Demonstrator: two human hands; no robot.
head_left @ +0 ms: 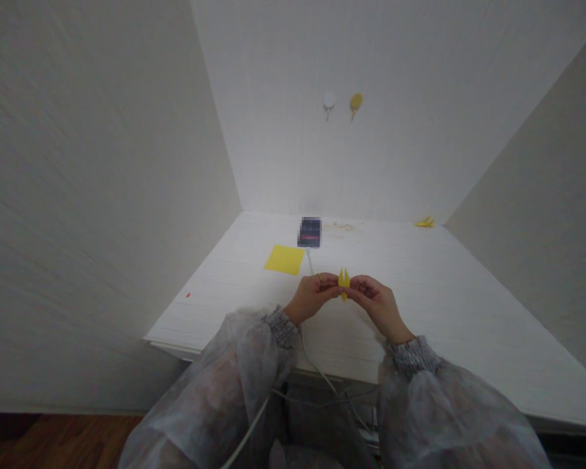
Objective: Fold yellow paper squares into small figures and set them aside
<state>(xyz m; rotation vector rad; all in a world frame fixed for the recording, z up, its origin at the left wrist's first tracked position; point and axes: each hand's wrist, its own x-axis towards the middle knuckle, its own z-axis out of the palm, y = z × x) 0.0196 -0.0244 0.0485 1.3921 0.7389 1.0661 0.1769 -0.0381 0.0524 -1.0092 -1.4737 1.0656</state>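
Between my two hands, above the white table, is a small piece of folded yellow paper (344, 279) with two points at its top and a narrow tip below. My left hand (313, 296) pinches its left side between thumb and fingers. From the right, my right hand (377, 305) pinches the other side in the same way. A flat yellow paper sheet (285, 260) lies on the table beyond my left hand. Behind it rests a dark, blurred-out device (309, 232) with a pale cable (310, 262) running from its near end.
The white table (444, 312) is enclosed by a back wall and side panels. Another folded yellow paper piece (424, 222) lies in the far right corner. A white hook (329, 103) and a yellow hook (355, 103) are on the back wall. A tiny red bit (188, 295) lies at left.
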